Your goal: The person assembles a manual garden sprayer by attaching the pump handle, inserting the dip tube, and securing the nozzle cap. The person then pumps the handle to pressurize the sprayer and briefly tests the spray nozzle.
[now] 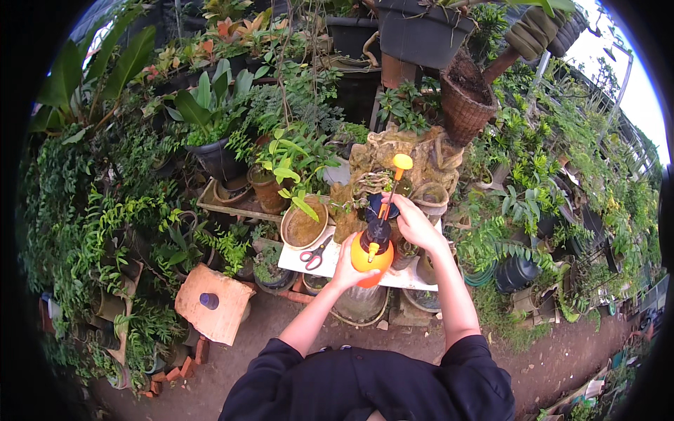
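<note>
An orange pump sprayer (373, 261) with a black head and a yellow nozzle is in front of my chest, above a white board. My left hand (347, 265) is wrapped around the side of its round orange tank. My right hand (414, 223) has its fingers closed at the sprayer's top, by the orange trigger and the pump rod; exactly which part they grip is hard to see. The yellow pump knob (402, 161) stands well above the head. Red-and-black scissors (316, 255) lie on the white board (293, 259), left of my left hand.
A round clay pot (304, 224) stands behind the scissors. Rough brown rockwork (400, 151) rises beyond my hands, with a tall brown planter (467, 105) at its right. A dark cap-like object (209, 301) rests on a pale slab (196, 323) at left. Potted plants crowd both sides.
</note>
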The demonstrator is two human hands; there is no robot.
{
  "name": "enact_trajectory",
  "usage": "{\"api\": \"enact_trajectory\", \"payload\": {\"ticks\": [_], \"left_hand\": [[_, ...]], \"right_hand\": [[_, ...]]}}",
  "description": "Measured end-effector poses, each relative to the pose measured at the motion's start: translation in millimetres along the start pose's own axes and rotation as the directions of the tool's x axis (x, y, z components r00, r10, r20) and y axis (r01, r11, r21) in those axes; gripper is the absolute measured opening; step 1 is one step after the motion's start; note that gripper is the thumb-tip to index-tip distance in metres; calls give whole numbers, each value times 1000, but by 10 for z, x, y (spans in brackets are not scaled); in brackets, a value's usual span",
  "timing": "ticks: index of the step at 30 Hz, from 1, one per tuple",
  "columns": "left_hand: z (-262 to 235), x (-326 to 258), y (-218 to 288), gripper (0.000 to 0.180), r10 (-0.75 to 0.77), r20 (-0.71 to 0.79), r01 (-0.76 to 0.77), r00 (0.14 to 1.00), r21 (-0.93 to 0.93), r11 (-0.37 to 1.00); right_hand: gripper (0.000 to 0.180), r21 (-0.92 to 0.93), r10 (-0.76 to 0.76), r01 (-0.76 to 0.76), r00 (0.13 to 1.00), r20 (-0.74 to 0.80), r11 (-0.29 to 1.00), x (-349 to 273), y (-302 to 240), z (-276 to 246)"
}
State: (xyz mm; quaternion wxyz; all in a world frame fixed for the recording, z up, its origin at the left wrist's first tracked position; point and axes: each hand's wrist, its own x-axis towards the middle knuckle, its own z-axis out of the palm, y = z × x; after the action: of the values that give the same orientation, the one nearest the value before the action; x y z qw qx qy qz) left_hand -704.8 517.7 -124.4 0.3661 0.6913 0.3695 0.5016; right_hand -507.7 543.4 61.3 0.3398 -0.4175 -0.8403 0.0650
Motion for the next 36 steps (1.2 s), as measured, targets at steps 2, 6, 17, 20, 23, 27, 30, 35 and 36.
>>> {"api": "enact_trajectory", "payload": {"ticks": [2, 6, 17, 20, 23, 27, 30, 35, 36], "left_hand": [[-6, 4, 22, 117, 21, 0, -21, 1000, -26, 999], [-16, -2, 35, 115, -23, 22, 23, 999, 23, 999], [19, 0, -76, 118, 8, 21, -7, 1000, -43, 999], [23, -2, -83, 118, 8, 23, -7, 1000, -57, 998], [16, 2, -76, 117, -11, 31, 13, 999, -57, 998], [14, -6, -46, 117, -22, 17, 23, 1000, -18, 1000], [4, -17, -11, 118, -23, 10, 22, 1000, 13, 1000], [-8, -17, 59, 118, -16, -39, 19, 999, 64, 998], [-11, -16, 75, 117, -34, -45, 38, 998, 85, 996]], "right_hand": [[51, 4, -40, 40, 995, 90, 999, 36, 158, 90], [57, -133, 328, -308, 928, 174, 942, -111, -110, -105], [58, 0, 214, -214, 974, 74, 977, -392, -303, -296], [53, -143, 236, -217, 962, 136, 966, -312, -233, -136], [40, -289, 508, -429, 802, 314, 856, -340, -384, -141], [33, -336, 515, -446, 844, 150, 829, -452, -714, 39], [23, -433, 500, -440, 865, 29, 787, -488, -827, 241], [28, -346, 456, -450, 887, -68, 824, -483, -913, 395], [31, -335, 476, -475, 875, -86, 813, -479, -939, 409]]}}
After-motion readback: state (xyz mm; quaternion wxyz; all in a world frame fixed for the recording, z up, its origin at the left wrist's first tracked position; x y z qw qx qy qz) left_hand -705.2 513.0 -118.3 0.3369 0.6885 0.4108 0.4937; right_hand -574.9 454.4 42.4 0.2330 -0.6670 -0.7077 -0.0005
